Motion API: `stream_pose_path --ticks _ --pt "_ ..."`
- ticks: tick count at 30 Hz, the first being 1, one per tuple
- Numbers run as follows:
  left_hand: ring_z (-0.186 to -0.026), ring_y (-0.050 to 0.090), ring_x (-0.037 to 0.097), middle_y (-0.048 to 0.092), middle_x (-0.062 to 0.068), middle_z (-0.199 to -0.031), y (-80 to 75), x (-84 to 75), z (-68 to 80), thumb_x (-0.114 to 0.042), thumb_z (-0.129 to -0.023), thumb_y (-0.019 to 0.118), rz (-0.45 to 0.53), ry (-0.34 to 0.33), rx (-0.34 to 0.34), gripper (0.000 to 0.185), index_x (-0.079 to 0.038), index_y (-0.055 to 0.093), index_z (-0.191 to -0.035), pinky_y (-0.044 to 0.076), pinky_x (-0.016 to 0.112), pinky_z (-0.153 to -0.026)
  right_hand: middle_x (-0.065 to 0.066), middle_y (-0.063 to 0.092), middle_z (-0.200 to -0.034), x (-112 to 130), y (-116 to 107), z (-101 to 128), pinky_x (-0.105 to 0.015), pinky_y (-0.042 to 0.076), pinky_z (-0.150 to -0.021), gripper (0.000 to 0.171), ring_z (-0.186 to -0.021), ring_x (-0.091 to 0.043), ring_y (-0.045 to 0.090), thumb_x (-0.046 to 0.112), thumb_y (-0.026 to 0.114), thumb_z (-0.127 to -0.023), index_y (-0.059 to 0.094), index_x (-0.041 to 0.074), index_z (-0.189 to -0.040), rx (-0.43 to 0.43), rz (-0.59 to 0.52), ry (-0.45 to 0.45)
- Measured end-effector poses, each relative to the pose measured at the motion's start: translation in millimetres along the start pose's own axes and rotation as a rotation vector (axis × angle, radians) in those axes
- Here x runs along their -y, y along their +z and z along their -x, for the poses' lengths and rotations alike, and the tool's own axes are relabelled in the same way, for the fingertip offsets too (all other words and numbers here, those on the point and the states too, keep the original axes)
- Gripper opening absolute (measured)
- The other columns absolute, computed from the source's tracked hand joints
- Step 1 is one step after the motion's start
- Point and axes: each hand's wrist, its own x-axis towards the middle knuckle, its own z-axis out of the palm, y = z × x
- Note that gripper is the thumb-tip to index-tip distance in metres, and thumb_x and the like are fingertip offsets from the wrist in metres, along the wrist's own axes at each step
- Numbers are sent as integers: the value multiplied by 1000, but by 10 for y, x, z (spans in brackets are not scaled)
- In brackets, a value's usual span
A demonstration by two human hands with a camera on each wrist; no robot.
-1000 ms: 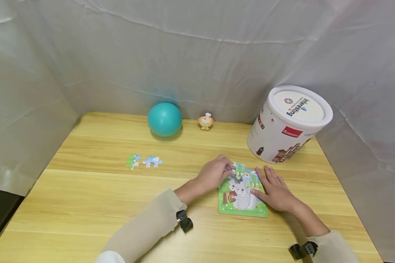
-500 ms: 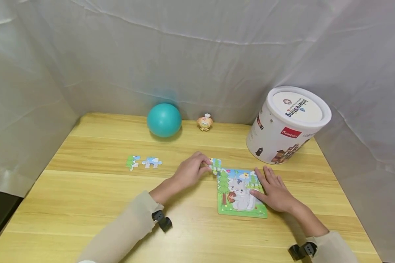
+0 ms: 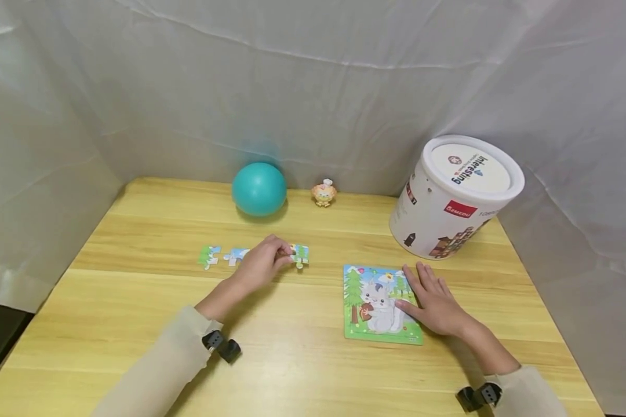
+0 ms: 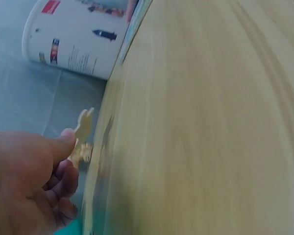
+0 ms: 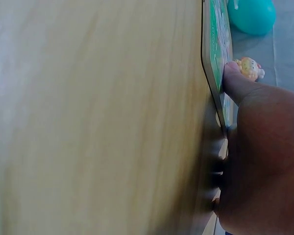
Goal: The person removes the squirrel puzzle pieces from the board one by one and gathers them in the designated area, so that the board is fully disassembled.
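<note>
Two hands work on the wooden table (image 3: 135, 324). Right hand (image 3: 437, 301) lies flat, fingers straight, pressing the puzzle board (image 3: 381, 304). Left hand (image 3: 261, 265) pinches a puzzle piece (image 3: 299, 253) just above the tabletop, beside two loose pieces (image 3: 224, 256).

Left hand (image 3: 261, 265) moved away from puzzle board (image 3: 381, 305), carrying pinched puzzle piece (image 3: 299, 254) leftward across tabletop. Piece now just beside two loose pieces (image 3: 224, 256). Board's upper left corner now uncovered.
</note>
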Motion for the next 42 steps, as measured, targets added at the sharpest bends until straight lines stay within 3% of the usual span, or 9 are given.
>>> stream_pose_path --ticks 9,19,29,35,42 --pt "-89 61 20 61 7 -99 -152 182 117 -16 -96 72 -69 -66 9 15 -4 68 -104 55 34 -78 -35 0 -163 2 4 3 -68 -4 -116 86 -150 -52 -4 52 55 -102 14 8 -164 7 3 6" --pt "-87 61 19 61 5 -95 -205 220 147 -13 -94 74 -147 -95 31 13 -3 70 -101 55 34 -78 -33 -1 -164 84 -61 -14 -68 -2 -117 87 -151 -51 -4 51 55 -102 15 3 -162 66 48 68" --pt "-94 62 23 63 7 -101 -241 227 207 -15 -93 75 -81 -137 9 18 -4 71 -106 55 38 -82 -33 0 -164 82 -52 -6 -69 -1 -117 87 -151 -52 -2 51 56 -102 16 3 -162 49 43 55" --pt "-90 61 21 62 6 -101 -226 197 200 -16 -96 72 -51 -92 -12 17 -5 70 -109 55 37 -78 -34 6 -164 89 -71 -14 -69 3 -117 86 -150 -53 4 51 57 -101 20 3 -161 23 71 47" --pt "-82 57 17 62 7 -103 -159 36 129 -17 -97 72 9 -55 3 16 -6 70 -108 51 32 -69 -33 11 -163 142 -103 -34 -66 10 -118 89 -150 -52 10 56 60 -98 24 3 -161 14 108 76"
